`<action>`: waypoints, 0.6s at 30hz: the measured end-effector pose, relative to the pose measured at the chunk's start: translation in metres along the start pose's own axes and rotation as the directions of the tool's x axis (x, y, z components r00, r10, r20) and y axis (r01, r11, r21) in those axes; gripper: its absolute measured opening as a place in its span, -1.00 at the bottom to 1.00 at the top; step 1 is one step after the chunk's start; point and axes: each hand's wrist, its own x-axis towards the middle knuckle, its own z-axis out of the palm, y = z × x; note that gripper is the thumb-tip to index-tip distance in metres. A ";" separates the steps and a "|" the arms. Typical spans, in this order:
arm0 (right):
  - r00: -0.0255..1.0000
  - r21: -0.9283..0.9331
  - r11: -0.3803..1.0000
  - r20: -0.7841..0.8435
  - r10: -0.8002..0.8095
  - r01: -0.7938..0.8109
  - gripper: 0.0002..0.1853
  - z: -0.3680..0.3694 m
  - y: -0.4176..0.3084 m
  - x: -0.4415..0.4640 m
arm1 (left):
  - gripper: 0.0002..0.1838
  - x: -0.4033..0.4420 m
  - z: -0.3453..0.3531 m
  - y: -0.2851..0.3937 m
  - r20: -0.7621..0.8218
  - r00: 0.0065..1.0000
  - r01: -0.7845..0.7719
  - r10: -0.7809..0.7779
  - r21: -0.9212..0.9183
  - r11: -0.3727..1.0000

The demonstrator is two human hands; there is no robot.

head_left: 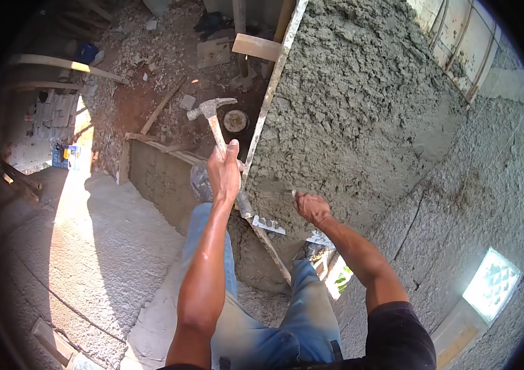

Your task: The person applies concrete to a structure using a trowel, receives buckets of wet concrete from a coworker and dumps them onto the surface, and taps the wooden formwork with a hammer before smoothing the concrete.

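Observation:
My left hand (223,176) is wrapped round the wooden handle of a claw hammer (211,113), its metal head raised above the edge of the wet concrete. Closed low over the concrete, my right hand (313,207) grips a trowel (275,185); its thin grey blade points left and blends into the surface. Rough, lumpy wet concrete (348,98) spreads ahead of my right hand, smoother towards the lower part. A long, cement-stained board (273,83) runs along its left edge, close to my left hand.
Broken rubble and loose planks (163,106) lie on the lower ground at left, near a round bucket (235,121). A short board (257,47) juts from the form edge. Rough plastered wall (453,240) with a glass block (491,285) rises at right. My feet straddle a narrow board (271,253).

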 end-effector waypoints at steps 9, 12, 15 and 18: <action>0.967 -0.477 0.877 -0.246 -0.065 -0.062 -0.42 -0.368 0.032 0.066 | -0.59 0.017 -0.006 0.026 0.020 0.999 -0.033 0.034 -0.017 0.999; 0.949 -0.496 0.863 -0.307 -0.066 -0.101 -0.41 -0.427 0.050 0.067 | -0.57 0.020 0.002 0.020 0.027 0.998 -0.051 0.053 -0.042 0.998; 0.924 -0.425 0.896 -0.378 -0.047 -0.129 -0.38 -0.472 0.062 0.060 | -0.56 0.016 0.001 0.026 0.040 0.997 -0.056 0.059 -0.059 0.997; 0.870 -0.195 0.975 -0.493 -0.004 -0.106 -0.30 -0.514 0.089 0.066 | -0.56 0.016 -0.004 0.022 0.045 0.998 -0.029 0.032 -0.066 0.997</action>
